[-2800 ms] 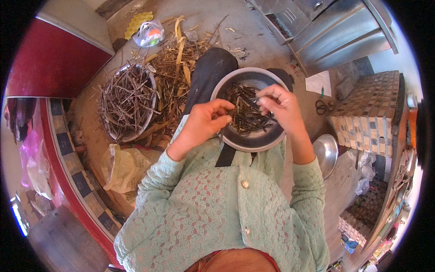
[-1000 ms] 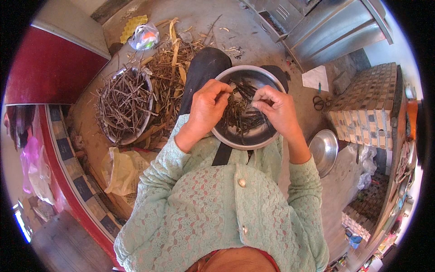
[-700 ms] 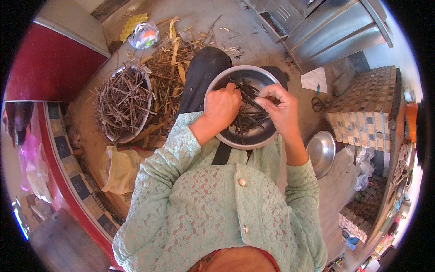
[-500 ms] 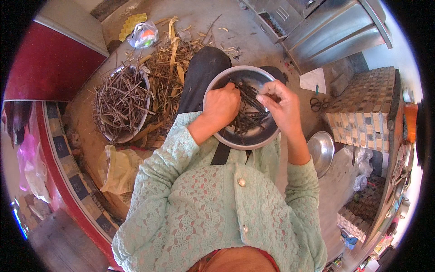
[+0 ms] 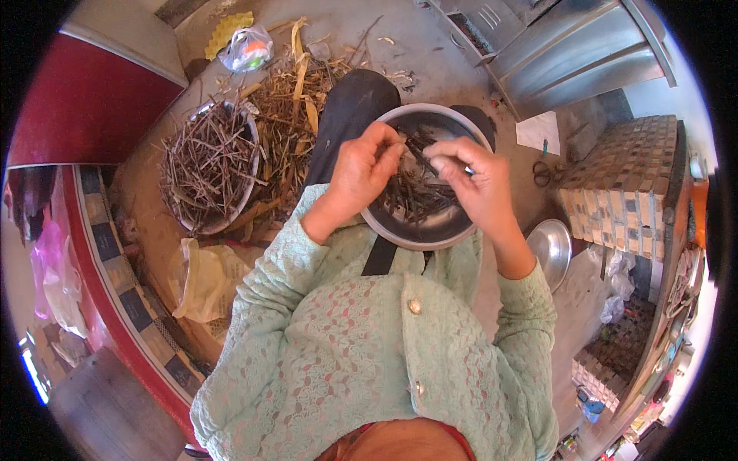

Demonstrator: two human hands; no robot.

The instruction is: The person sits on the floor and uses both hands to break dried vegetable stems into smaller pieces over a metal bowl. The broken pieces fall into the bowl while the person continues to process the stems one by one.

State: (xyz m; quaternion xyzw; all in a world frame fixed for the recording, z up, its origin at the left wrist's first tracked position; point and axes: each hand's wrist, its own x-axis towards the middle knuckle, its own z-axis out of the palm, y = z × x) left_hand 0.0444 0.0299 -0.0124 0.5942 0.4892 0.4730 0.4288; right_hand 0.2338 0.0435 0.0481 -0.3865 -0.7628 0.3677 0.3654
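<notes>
A round metal bowl (image 5: pixel 421 244) with a pale rim rests on my lap. In it lie thin, dark, dried pod-like pieces (image 5: pixel 415 198), loosely heaped. My left hand (image 5: pixel 361 170) is over the bowl's left side, thumb and fingers pinched together. Across from it, over the right side, my right hand (image 5: pixel 478 178) also has its thumb and forefinger closed. The two sets of fingertips are a short gap apart. Dark pieces show close to both, but what each pinch holds is too small to make out.
Left of my legs stands a basin (image 5: pixel 252 173) heaped with brown twig-like stalks, beside a pile of dry husks (image 5: pixel 288 115). A crumpled pale bag (image 5: pixel 201 280) lies nearer. To the right are a shiny metal basin (image 5: pixel 550 253), scissors (image 5: pixel 543 174) and a tiled brick structure (image 5: pixel 615 203).
My left hand has lifted from inside the bowl toward its upper left, thumb now showing. My right hand has shifted slightly, its fingers more closed. The whole view has moved a little.
</notes>
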